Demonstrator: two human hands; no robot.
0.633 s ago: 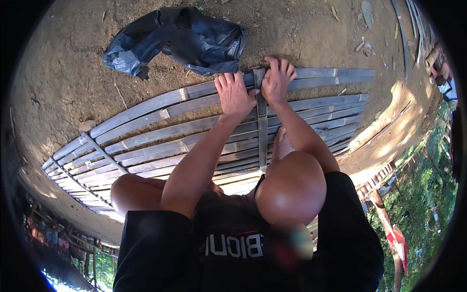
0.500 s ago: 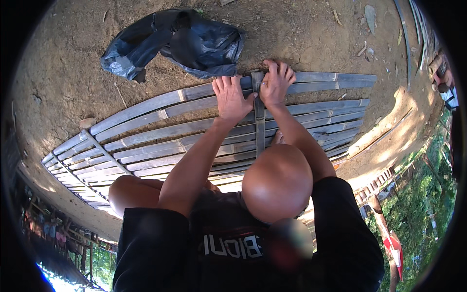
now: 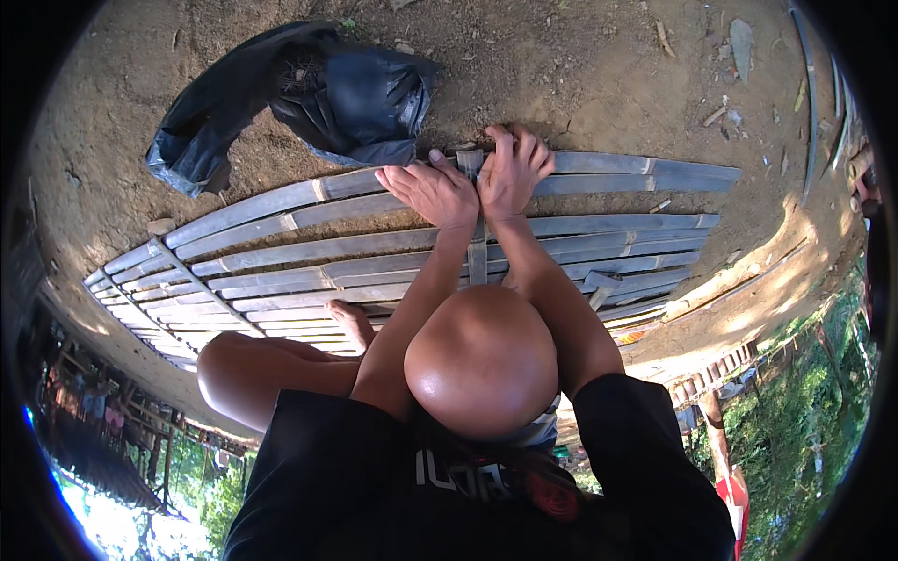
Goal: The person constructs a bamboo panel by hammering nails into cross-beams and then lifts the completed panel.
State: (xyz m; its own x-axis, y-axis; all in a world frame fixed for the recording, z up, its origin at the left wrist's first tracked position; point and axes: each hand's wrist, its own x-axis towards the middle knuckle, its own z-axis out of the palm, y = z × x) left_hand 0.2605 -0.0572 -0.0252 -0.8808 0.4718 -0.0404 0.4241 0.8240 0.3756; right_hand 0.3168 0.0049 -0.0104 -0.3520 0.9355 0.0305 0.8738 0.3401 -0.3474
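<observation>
A panel of long grey bamboo slats point(image 3: 365, 234) lies on the ground beneath my arms, with a cross slat point(image 3: 478, 257) running across them between my wrists. My left hand point(image 3: 432, 192) rests on the outermost slats, left of the cross slat's far end, fingers stretched and thumb raised. Just right of that end, my right hand point(image 3: 510, 178) curls its bent fingers over the edge of the outermost slat. Both wrists are close together. Beyond my left hand lies a crumpled black plastic bag point(image 3: 374, 103), nearly touching the panel.
My bent knee point(image 3: 482, 360) rises between my forearms, and a bare foot point(image 3: 351, 324) stands on the slats. Thin cross strips point(image 3: 208, 288) bind the panel's left part. A short loose piece point(image 3: 599, 285) lies on the right. Long strips point(image 3: 810, 103) lie at far right.
My left hand has turned, its fingers now pointing more to the left, and lies closer to the right wrist. My knee has shifted left in view. The bag and panel appear slightly shifted with the view.
</observation>
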